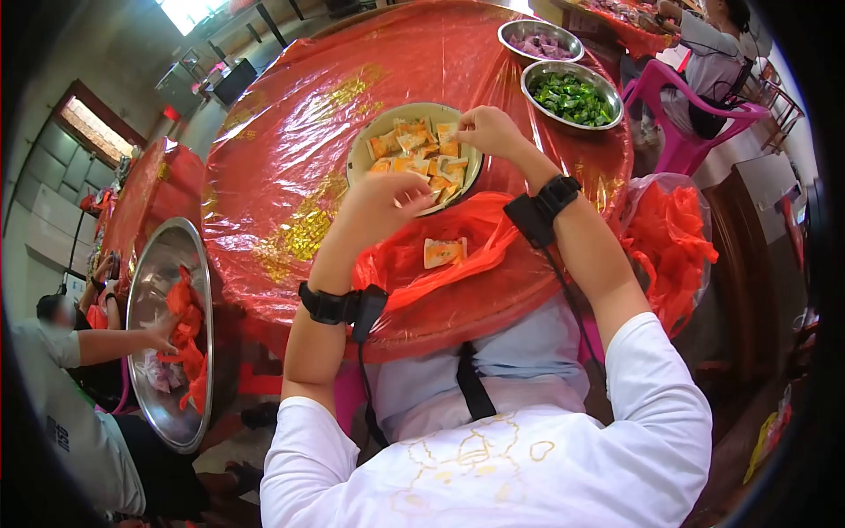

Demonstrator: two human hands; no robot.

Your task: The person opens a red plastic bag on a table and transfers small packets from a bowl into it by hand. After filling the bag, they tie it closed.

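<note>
A cream bowl (358,158) with a dark rim stands on the table, holding several small orange-and-white packets (409,165). My right hand (489,131) is over the bowl's right rim, its fingertips pinched at the edge of one packet (447,137). Over the near left side of the bowl hangs my left hand (385,208), fingers stretched out and slightly apart, with nothing visible in them. Its thumb side partly hides the bowl's front. Just in front of me, a single packet (445,253) lies on an opened red plastic bag (396,275).
A red, gold-patterned plastic sheet (282,132) covers the round table. Steel bowls of chopped greens (572,99) and purple pieces (540,46) stand back right. A bag of red plastic (673,251) hangs at right. At left, a person (75,378) reaches into a large steel basin (207,352).
</note>
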